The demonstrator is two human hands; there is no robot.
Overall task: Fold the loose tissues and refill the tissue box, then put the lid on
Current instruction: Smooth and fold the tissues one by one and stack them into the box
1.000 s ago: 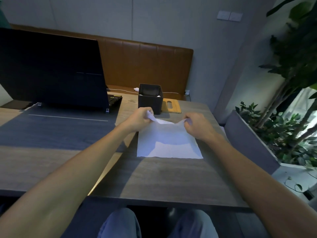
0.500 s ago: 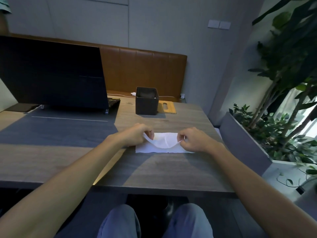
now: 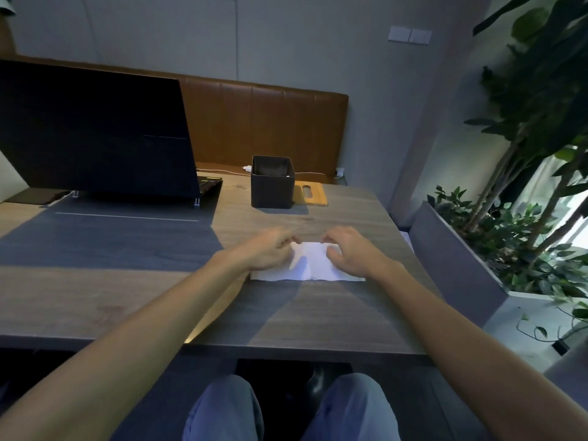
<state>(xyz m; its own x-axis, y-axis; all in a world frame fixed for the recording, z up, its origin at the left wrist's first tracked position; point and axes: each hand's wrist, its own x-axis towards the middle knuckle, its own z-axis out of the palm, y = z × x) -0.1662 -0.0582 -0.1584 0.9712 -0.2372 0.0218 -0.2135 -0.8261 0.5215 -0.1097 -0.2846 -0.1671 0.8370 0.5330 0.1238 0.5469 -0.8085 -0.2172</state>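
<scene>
A white tissue [image 3: 310, 264] lies folded in half on the wooden table [image 3: 318, 313], its fold toward me. My left hand [image 3: 270, 251] rests on its left part and my right hand [image 3: 348, 251] on its right part, fingers curled and pressing the paper flat. Whether the fingers pinch the far edge I cannot tell. Farther back stands the dark square tissue box [image 3: 272, 183], open at the top. The wooden lid [image 3: 310, 193] with a slot lies flat just right of the box.
An open laptop [image 3: 95, 132] stands on a dark desk mat [image 3: 105, 240] at the left. A brown padded bench back [image 3: 264, 125] runs behind the table. A grey planter [image 3: 455, 256] with green plants stands to the right. My knees show below the table edge.
Both hands brought the tissue's far edge toward me and down, folding the sheet in half. They now press the folded tissue flat. The view tilted slightly.
</scene>
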